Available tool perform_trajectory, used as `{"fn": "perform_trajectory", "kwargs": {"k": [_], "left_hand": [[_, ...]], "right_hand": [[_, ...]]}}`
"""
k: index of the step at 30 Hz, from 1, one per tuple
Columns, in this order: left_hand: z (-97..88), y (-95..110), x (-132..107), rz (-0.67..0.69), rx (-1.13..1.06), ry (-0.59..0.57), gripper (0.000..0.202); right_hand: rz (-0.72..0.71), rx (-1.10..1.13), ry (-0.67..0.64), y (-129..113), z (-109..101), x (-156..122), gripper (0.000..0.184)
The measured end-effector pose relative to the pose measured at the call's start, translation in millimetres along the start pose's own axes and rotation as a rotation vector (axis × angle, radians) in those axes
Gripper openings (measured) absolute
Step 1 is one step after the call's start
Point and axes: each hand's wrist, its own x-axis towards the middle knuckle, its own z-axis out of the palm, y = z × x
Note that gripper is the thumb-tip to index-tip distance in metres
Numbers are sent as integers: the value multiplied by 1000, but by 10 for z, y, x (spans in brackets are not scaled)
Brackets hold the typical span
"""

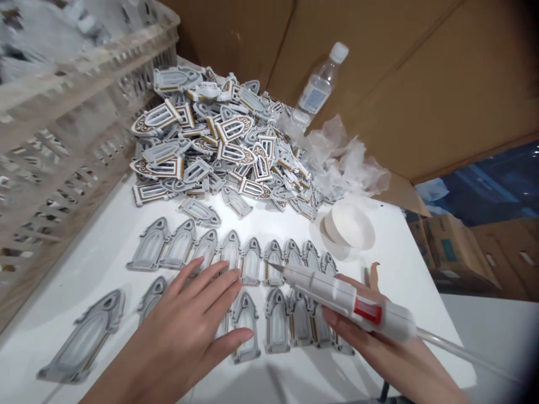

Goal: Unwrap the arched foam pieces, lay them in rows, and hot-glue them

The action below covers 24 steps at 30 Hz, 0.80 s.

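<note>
My right hand (pixel 366 331) is wrapped round a white glue gun (pixel 332 292) with a red switch. A long clear glue stick (pixel 458 348) comes out of its back end, and its nozzle points left over the upper row. My left hand (pixel 197 314) hovers or rests, fingers spread, over arched window-shaped pieces; I cannot tell whether it touches them. These grey pieces (pixel 251 261) lie back side up in two rows, with several partly hidden by my hands. At the lower left, a larger-looking arched piece (pixel 84 336) lies apart.
A big heap of similar white, brown and gold pieces (pixel 236 129) fills the table's far side. A plastic crate (pixel 84 112) stands left. Behind are a water bottle (pixel 315 92), crumpled plastic film (pixel 345 160), a white bowl (pixel 349 224) and a cardboard wall (pixel 400 84).
</note>
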Motion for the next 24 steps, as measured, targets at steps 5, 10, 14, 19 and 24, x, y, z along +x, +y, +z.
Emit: {"fn": "perform_trajectory", "kwargs": {"k": [5, 10, 14, 19, 24], "left_hand": [[20, 5, -20, -24, -37, 16, 51], [12, -18, -7, 62, -60, 73, 51], [55, -1, -10, 17, -118, 98, 47], [136, 44, -42, -61, -196, 109, 44], [167, 44, -57, -70, -218, 128, 42]], "right_hand": [[21, -404, -148, 48, 21, 75, 27], [24, -500, -112, 51, 36, 110, 45], [93, -503, -123, 115, 54, 104, 54], [122, -472, -113, 173, 81, 83, 60], [32, -443, -216, 101, 70, 134, 41]]}}
